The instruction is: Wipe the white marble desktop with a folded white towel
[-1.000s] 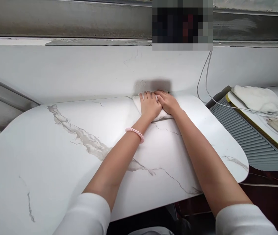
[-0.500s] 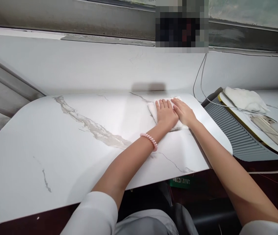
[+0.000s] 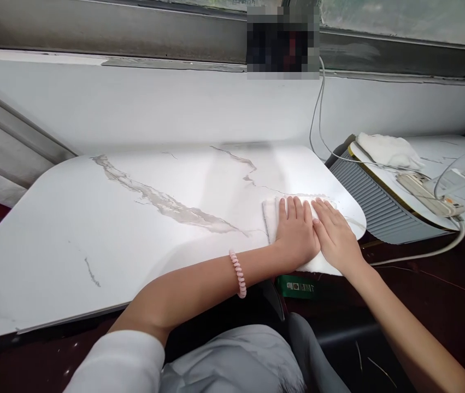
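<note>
A folded white cloth (image 3: 271,215) lies on the white marble-patterned tabletop (image 3: 134,245), near its front right corner. My left hand (image 3: 296,236) presses flat on it, fingers stretched forward. Touching its right side, my right hand (image 3: 337,236) also lies flat on the cloth, with fingers extended. Both palms hide much of the cloth, and its near edge reaches the table's front edge. Around my left forearm sits a pink coiled band (image 3: 238,275).
To the right, a rounded cabinet top (image 3: 361,155) bears another white cloth (image 3: 388,150), a power strip (image 3: 429,194) and a plugged-in white charger (image 3: 455,180). Thin cables (image 3: 316,114) hang down the wall. A green box (image 3: 295,286) is below the table.
Both hands have slid the cloth toward me and rightward, from the back part of the tabletop to its front right edge. The view has shifted slightly.
</note>
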Tool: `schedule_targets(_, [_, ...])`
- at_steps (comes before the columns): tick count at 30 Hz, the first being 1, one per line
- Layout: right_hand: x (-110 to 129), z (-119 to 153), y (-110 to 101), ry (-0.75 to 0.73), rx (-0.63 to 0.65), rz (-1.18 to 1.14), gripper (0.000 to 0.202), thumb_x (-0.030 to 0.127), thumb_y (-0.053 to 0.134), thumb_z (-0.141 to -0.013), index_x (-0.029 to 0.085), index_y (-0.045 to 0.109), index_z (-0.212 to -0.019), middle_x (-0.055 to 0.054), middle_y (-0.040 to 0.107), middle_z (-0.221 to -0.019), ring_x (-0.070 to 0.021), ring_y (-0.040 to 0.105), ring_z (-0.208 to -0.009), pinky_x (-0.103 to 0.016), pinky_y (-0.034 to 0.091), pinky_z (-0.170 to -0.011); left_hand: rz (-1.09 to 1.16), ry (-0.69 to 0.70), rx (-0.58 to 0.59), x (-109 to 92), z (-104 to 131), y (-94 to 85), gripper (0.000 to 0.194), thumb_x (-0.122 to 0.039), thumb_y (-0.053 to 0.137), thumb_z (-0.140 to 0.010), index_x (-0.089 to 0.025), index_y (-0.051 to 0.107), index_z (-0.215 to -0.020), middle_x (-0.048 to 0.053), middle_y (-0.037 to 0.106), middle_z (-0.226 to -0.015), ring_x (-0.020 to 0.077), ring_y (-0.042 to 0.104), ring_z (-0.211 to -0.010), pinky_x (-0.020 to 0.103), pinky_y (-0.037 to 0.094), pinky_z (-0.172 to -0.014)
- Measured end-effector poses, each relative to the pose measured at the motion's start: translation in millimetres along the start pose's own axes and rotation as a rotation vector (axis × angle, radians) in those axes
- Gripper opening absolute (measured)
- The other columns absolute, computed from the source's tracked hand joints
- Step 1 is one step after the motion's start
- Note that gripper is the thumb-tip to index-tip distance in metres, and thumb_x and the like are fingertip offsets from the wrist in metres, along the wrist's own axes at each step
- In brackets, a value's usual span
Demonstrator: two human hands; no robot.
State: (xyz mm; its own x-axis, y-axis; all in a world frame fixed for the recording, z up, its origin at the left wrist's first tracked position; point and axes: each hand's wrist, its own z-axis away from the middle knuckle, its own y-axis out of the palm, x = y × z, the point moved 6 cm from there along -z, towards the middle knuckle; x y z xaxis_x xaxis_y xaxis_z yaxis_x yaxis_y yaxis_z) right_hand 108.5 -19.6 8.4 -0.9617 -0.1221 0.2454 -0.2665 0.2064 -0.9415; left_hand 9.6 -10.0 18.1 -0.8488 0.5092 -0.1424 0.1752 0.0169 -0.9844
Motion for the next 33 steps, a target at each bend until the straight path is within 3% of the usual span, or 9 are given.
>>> schedule_targets(4, [-5.2, -4.3, 0.6, 0.003, 0.051, 0.003, 0.059, 0.041, 0.019, -0.102, 0.016, 0.042, -0.150, -0.008, 0.042, -0.157, -0.0249, 0.030, -0.149, -0.053, 0.028, -0.122, -0.005, -0.004, 0.023, -3.4, -3.6, 2.1, 0.059, -0.029, 0.029, -0.102, 0.000, 0.030, -0.153, 0.021, 0.032, -0.160, 0.0344, 0.025, -0.150, 0.055, 0.017, -0.124])
schedule_targets(9, [-22.6, -37.1, 5.9, -0.027, 0.091, 0.001, 0.057, 0.043, 0.018, -0.102, 0.025, 0.041, -0.151, -0.004, 0.041, -0.158, -0.0255, 0.031, -0.149, -0.056, 0.030, -0.121, 0.063, -0.032, 0.050, 1.1, -27.5, 4.9, 0.062, -0.029, 0.031, -0.100, 0.002, 0.029, -0.153, 0.023, 0.031, -0.160, 0.0362, 0.022, -0.150, 0.054, 0.013, -0.125])
schedule_targets(13, [-47.7, -79.0, 10.2, -0.075, 0.094, -0.024, 0.058, 0.045, 0.017, -0.102, 0.024, 0.042, -0.151, -0.005, 0.041, -0.158, -0.0244, 0.031, -0.149, -0.054, 0.028, -0.122, 0.116, -0.061, 0.000, 5.4, -66.8, 7.4, 0.062, -0.029, 0.030, -0.100, 0.005, 0.029, -0.152, 0.025, 0.031, -0.159, 0.0371, 0.022, -0.150, 0.053, 0.009, -0.125])
schedule_targets(20, [-86.3, -171.5, 20.6, -0.119, 0.116, -0.078, 0.063, 0.050, 0.015, -0.103, 0.020, 0.044, -0.150, -0.006, 0.042, -0.158, -0.0239, 0.031, -0.149, -0.048, 0.025, -0.124, 0.150, -0.161, -0.076, 25.1, -157.9, 14.4, 0.058, -0.025, 0.026, -0.100, 0.003, 0.034, -0.150, 0.022, 0.035, -0.158, 0.0339, 0.026, -0.149, 0.052, 0.008, -0.125])
schedule_targets(23, [-88.2, -206.7, 27.3, -0.117, 0.112, -0.086, 0.066, 0.050, 0.015, -0.103, 0.015, 0.045, -0.149, -0.009, 0.043, -0.157, -0.0257, 0.033, -0.148, -0.048, 0.025, -0.123, 0.154, -0.170, -0.068, 43.6, -191.2, 16.4, 0.057, -0.025, 0.025, -0.100, -0.001, 0.035, -0.150, 0.019, 0.036, -0.158, 0.0317, 0.025, -0.149, 0.052, 0.007, -0.125])
schedule_targets(26, [-81.1, -235.9, 34.5, -0.147, 0.078, -0.094, 0.064, 0.051, 0.015, -0.103, 0.018, 0.049, -0.146, -0.008, 0.047, -0.154, -0.0270, 0.037, -0.146, -0.049, 0.028, -0.122, 0.173, -0.174, -0.065, 67.1, -215.6, 17.6, 0.056, -0.025, 0.026, -0.100, -0.005, 0.036, -0.151, 0.016, 0.038, -0.158, 0.0297, 0.025, -0.149, 0.050, 0.005, -0.125])
schedule_targets(29, [-70.0, -257.3, 40.5, -0.179, 0.044, -0.089, 0.060, 0.050, 0.016, -0.104, 0.021, 0.051, -0.143, -0.007, 0.052, -0.150, -0.0272, 0.042, -0.142, -0.049, 0.032, -0.119, 0.194, -0.180, -0.083, 88.5, -230.0, 18.5, 0.055, -0.026, 0.024, -0.100, -0.009, 0.037, -0.151, 0.014, 0.039, -0.157, 0.0288, 0.026, -0.149, 0.050, 0.003, -0.125])
schedule_targets(33, [-59.8, -270.9, 45.1, -0.162, 0.055, -0.065, 0.057, 0.044, 0.017, -0.105, 0.018, 0.053, -0.141, -0.011, 0.055, -0.146, -0.0267, 0.048, -0.137, -0.043, 0.037, -0.114, 0.214, -0.206, -0.102, 103.8, -236.7, 21.9, 0.056, -0.026, 0.024, -0.100, -0.011, 0.036, -0.152, 0.013, 0.038, -0.157, 0.0296, 0.024, -0.149, 0.051, 0.000, -0.124])
